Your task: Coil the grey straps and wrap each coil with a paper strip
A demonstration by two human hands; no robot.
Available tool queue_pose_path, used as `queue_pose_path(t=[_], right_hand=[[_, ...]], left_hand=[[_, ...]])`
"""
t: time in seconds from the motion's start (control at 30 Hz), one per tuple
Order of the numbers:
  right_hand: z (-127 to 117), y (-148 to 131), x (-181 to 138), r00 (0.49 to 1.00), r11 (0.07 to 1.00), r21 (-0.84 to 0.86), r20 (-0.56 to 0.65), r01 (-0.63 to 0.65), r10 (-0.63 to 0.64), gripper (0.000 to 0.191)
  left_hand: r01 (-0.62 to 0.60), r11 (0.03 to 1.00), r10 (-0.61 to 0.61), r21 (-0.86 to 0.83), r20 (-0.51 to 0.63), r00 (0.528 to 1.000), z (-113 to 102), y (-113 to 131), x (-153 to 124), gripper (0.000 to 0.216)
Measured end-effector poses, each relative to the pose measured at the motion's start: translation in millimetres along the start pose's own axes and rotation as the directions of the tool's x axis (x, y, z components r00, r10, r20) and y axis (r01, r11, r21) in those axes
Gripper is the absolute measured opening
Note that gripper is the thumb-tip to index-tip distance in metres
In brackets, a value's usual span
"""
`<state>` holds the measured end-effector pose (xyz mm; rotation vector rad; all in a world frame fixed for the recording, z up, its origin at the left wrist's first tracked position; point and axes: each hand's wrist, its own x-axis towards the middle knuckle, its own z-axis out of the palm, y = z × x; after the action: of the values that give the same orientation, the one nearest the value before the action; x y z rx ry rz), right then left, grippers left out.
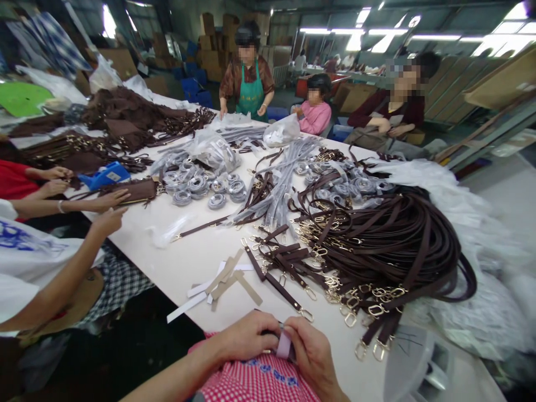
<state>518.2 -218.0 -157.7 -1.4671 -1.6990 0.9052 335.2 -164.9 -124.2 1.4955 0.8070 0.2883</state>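
**Pale band in both hands, lower centre**

We find the band (283, 345) at the lower centre of the frame, curved over a dark piece (274, 352), just above the checked apron (247, 377). Most of the dark piece is hidden by the fingers; we cannot tell its full shape.

Left hand (249, 336): fingers curled in, closed round the dark piece. Right hand (310, 347): thumb and forefinger nipped together at the band's edge, the other fingers folded behind.

Handling, our judgement: the band looks light, thin and bendy, its face smooth enough to slide. We would pinch it flat near an end, close against the dark piece, and press lightly; a hard pull could crease it. The dark piece seems firmer yet pliable, much like the straps (412, 231) piled at right. We would hold it by its sides, clear of any metal; a small glint shows by the left fingertips.

Loose strips (228, 283) lie crossed on the table (153, 268), left of centre, flat and card-like.
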Motion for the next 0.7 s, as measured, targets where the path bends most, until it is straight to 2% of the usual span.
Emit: queue_pose_path(t=[0.13, 0.3, 0.47, 0.57, 0.7], right_hand=[[1.1, -1.6, -0.1, 0.995, 0.994, 0.05, -0.025, -0.093, 0.095, 0.031], [-0.5, -8.4, 6.9, 0.977, 0.975, 0.095, -0.052, -0.199, 0.205, 0.03], [-4.2, -13.4, 11.5, 0.954, 0.944, 0.139, 0.025, -0.3, 0.3, 0.028], [-5.2, -12.6, 12.4, 0.937, 0.925, 0.153, 0.056, -0.349, 0.344, 0.028], [-6.9, -11.2, 19.1, 0.912, 0.915, 0.058, 0.126, -0.398, 0.389, 0.026]], left_hand=[[0.041, 0.998, -0.044, -0.044, -0.06, 0.997, 3.1, -4.9, 2.5, 0.013], [0.05, 0.998, -0.047, 0.039, -0.091, 0.995, 6.8, -5.1, 2.9, 0.012], [0.013, 0.992, -0.005, 0.124, -0.062, 0.998, 5.7, 0.9, 0.4, 0.011], [0.052, 0.992, -0.047, 0.114, -0.041, 0.998, 5.8, 2.1, 1.5, 0.015], [0.104, 0.981, -0.094, 0.164, -0.065, 0.993, 9.7, 1.7, 4.2, 0.021]])
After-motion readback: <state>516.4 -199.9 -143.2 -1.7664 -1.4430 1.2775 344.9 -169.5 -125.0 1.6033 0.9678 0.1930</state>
